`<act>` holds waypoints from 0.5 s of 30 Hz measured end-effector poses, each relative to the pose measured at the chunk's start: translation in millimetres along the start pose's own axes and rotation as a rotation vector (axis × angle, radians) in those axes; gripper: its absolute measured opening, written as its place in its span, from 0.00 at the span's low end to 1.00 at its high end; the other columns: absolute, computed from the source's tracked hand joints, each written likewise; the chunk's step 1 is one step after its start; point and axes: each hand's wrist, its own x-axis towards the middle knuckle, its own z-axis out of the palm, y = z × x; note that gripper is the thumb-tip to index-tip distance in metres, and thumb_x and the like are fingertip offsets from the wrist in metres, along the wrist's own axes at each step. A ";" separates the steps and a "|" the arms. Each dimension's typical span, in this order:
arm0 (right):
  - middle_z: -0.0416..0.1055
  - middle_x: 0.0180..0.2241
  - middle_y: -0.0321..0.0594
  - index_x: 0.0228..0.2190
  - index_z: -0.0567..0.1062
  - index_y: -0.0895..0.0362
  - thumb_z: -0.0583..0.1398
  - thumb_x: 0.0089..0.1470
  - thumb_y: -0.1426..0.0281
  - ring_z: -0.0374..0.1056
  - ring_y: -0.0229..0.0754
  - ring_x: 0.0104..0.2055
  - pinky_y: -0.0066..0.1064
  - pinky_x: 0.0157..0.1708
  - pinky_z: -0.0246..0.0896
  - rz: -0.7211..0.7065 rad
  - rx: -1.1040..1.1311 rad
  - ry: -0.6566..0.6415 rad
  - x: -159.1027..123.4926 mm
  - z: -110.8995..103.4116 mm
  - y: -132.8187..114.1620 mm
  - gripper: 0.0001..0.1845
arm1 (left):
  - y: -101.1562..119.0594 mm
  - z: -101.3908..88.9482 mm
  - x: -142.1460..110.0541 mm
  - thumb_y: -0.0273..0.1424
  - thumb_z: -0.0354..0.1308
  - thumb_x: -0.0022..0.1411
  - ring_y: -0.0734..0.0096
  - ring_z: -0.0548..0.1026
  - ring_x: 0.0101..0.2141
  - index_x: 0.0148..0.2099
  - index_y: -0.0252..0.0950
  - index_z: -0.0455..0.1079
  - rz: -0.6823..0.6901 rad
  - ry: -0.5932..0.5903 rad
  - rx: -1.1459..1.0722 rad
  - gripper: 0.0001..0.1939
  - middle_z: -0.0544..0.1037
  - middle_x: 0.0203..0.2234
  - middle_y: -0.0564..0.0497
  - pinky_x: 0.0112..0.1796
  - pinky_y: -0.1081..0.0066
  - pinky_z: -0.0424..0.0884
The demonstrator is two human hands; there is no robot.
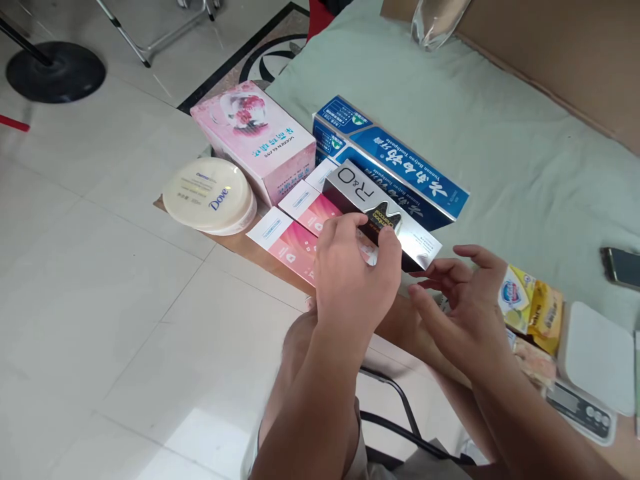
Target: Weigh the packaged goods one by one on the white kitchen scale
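My left hand [357,270] has its thumb and curled fingers on the near side of a silver-and-black R&O box [415,240] with a gold "Bamboo Charcoal" label. That box lies over pink-and-white cartons [287,243], against blue Yunnan Baiyao toothpaste boxes [400,157]. Past its right end, my right hand [467,307] is open with fingers apart; its fingertips are close to the box's end, and whether they touch I cannot tell. A pink glass box [273,143] stands left of the toothpaste. Beside it is a round cream Dove tub [210,193].
At the right lie yellow soap packs [530,303] and a white digital scale [597,360]. A phone [623,267] rests on the pale green cloth [510,167]. Brown cardboard [565,53] borders the back. The tub is near the table's left edge, above the tiled floor [125,267].
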 end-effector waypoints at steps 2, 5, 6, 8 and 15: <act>0.72 0.46 0.41 0.54 0.62 0.46 0.64 0.59 0.60 0.79 0.47 0.48 0.45 0.45 0.79 -0.026 -0.010 -0.046 -0.7 0.3 -2.3 0.25 | 0.2 -1.2 0.2 0.41 0.56 0.67 0.52 0.77 0.55 0.53 0.41 0.73 -0.038 -0.009 0.018 0.16 0.79 0.55 0.44 0.52 0.51 0.76; 0.73 0.52 0.44 0.53 0.67 0.46 0.63 0.61 0.60 0.79 0.50 0.53 0.48 0.47 0.78 -0.014 -0.048 -0.098 -0.2 0.4 -4.9 0.20 | 1.7 -2.7 -0.6 0.42 0.55 0.67 0.51 0.75 0.59 0.57 0.39 0.72 -0.057 -0.026 0.055 0.20 0.77 0.60 0.42 0.56 0.49 0.75; 0.73 0.54 0.45 0.54 0.68 0.46 0.63 0.62 0.60 0.79 0.51 0.54 0.49 0.48 0.78 -0.005 -0.055 -0.108 0.2 0.6 -5.2 0.20 | 2.2 -2.7 -1.0 0.42 0.55 0.67 0.52 0.75 0.60 0.58 0.38 0.72 -0.049 -0.029 0.062 0.21 0.76 0.60 0.42 0.58 0.49 0.74; 0.72 0.58 0.46 0.55 0.68 0.46 0.63 0.62 0.59 0.78 0.53 0.56 0.51 0.50 0.77 0.013 -0.052 -0.124 0.9 1.1 -4.9 0.21 | 2.8 -2.0 -1.7 0.41 0.55 0.67 0.52 0.73 0.61 0.58 0.37 0.72 -0.029 -0.033 0.062 0.22 0.76 0.61 0.41 0.62 0.49 0.71; 0.75 0.60 0.45 0.56 0.71 0.45 0.64 0.63 0.61 0.78 0.49 0.56 0.47 0.53 0.77 -0.006 0.063 -0.105 -14.3 -12.8 -5.9 0.21 | 1.2 1.3 -3.8 0.38 0.59 0.64 0.51 0.77 0.56 0.48 0.40 0.72 0.075 0.022 -0.077 0.12 0.80 0.53 0.41 0.57 0.48 0.74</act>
